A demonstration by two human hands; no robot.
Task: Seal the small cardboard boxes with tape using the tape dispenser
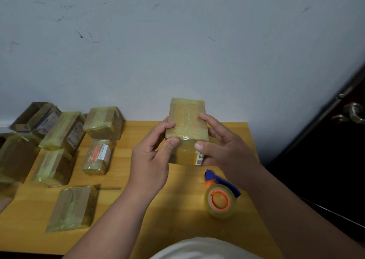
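Note:
A small cardboard box (187, 120) wrapped in yellowish tape is held up above the wooden table (138, 179), tilted toward me. My left hand (152, 156) grips its left side, thumb pressing the near edge. My right hand (223, 146) grips the right side, thumb on the front face beside a white label. The tape dispenser (220, 196), blue with an orange core and a clear tape roll, lies on the table below my right hand, untouched.
Several taped boxes lie on the table's left half, among them one with a red label (97, 156) and one near the front (74, 207). A grey wall rises behind. A dark door with a metal handle (351, 113) stands at right.

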